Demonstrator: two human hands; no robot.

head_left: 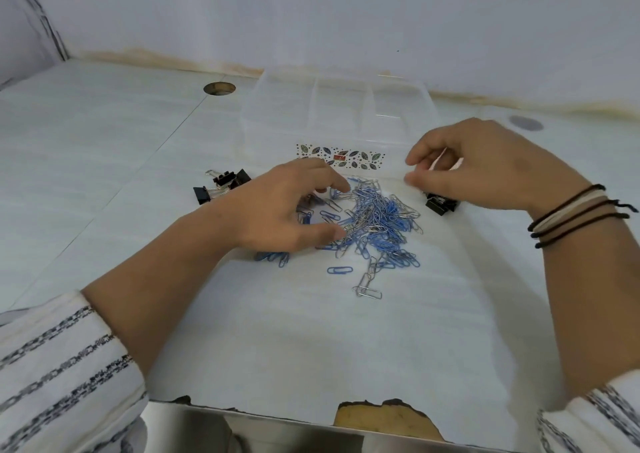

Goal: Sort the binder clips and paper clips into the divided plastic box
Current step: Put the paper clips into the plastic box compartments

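Black binder clips, small cluster, on the white table, far left. Left hand: fingers spread and loosely curled over the paper clips, a blue and silver heap mid-table. Clear divided box behind the heap. Right hand: fingers curled; whether they hold anything cannot be told. One binder clip beneath it.

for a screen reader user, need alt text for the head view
Two hands, left hand and right hand, hover over a pile of blue and silver paper clips on a white table. Black binder clips lie beside it; a clear divided box sits behind.
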